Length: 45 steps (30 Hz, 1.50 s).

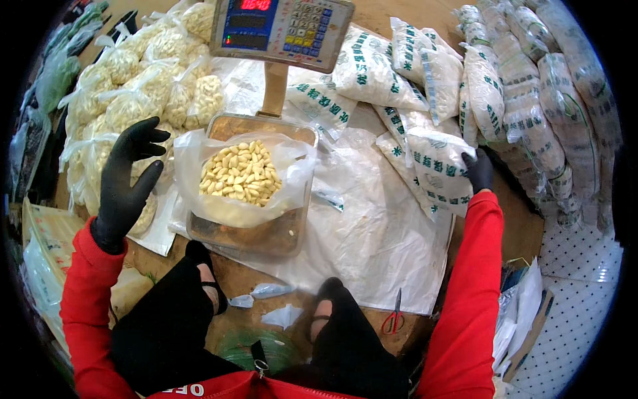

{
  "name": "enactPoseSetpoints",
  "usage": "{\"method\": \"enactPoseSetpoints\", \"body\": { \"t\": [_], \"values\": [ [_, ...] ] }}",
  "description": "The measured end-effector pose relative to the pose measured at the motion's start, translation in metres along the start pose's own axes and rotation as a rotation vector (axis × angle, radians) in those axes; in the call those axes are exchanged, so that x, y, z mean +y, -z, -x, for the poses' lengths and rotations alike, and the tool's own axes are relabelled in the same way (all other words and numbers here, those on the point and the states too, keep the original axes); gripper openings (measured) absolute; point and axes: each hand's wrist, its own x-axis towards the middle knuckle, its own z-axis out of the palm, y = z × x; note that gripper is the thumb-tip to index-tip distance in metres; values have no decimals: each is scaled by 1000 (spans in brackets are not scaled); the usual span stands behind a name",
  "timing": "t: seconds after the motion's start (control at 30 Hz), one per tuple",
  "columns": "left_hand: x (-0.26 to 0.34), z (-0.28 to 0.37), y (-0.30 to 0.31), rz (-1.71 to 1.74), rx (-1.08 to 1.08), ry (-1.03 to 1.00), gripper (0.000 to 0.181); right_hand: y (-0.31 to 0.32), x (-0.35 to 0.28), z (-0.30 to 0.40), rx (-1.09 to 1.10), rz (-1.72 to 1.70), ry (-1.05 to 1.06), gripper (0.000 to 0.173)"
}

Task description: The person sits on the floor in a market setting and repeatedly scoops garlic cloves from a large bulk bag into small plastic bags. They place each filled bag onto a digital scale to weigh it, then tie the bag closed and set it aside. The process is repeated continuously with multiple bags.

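My left hand (pixel 130 177), in a black glove, is raised with fingers apart and nothing in it, left of the scale. My right hand (pixel 479 172), also gloved, grips the edge of a white printed plastic bag (pixel 441 169) at the right. Between them a clear plastic bag (pixel 294 174) stands open on the metal pan (pixel 249 238) of a digital scale (pixel 281 30). Peeled, pale yellow cloves or kernels (pixel 241 174) fill its bottom. One loose piece (pixel 291 233) lies on the pan.
Knotted clear bags of pale pieces (pixel 134 99) are heaped at the left. Printed white bags (pixel 374 67) pile up behind, and bundled packs (pixel 528 95) line the right. A white sheet (pixel 359 224) covers the floor. Red-handled scissors (pixel 394 319) and plastic scraps (pixel 281 316) lie near my feet.
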Motion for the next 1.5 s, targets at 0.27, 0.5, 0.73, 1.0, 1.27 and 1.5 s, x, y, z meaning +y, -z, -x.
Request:
{"method": "enactPoseSetpoints", "body": {
  "t": [0.27, 0.5, 0.73, 1.0, 1.27, 1.5],
  "values": [
    [66, 15, -81, -297, -814, -398, 37, -101, -29, 183, -223, -1133, -270, 31],
    [82, 3, -230, -169, -738, -534, 65, -1, -67, 213, -151, -1315, -223, 9],
    [137, 10, -301, -279, -477, -740, 31, 33, -35, 245, -193, -1345, 52, 20],
    [91, 74, -368, -258, -730, -432, 22, -105, 122, 360, -141, -280, -444, 17],
    [105, 42, -347, -189, -727, -647, 11, -187, 119, 455, -242, 131, -697, 41],
    [111, 49, -339, -127, -798, -824, 6, -157, 118, 463, -85, -41, -696, 46]
  ]
}}
